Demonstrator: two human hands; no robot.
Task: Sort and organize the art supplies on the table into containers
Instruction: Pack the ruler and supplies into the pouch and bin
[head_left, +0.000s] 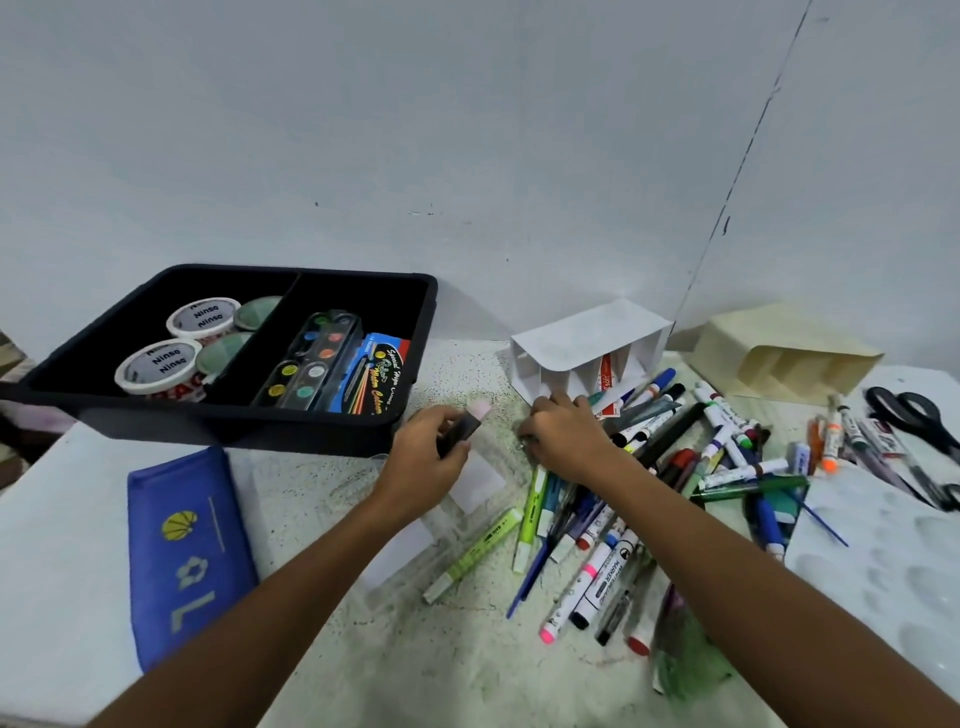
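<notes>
My left hand (426, 457) grips a dark marker with a pale pink cap (465, 426), just in front of the black divided tray (322, 431). My right hand (563, 436) rests with curled fingers on the left edge of a pile of markers and pens (670, 467); what it holds is hidden. A white divided organizer (587, 338) lies on its side right behind that hand. The tray holds tape rolls (158, 366) on the left, and a watercolor palette (306, 364) and a crayon pack (376, 382) on the right.
A blue zip pouch (182, 551) lies at the front left. A beige organizer (784, 353) lies tipped at the back right, with black scissors (914, 415) beside it. A white paint palette (893, 561) sits at the right edge. The wall stands close behind.
</notes>
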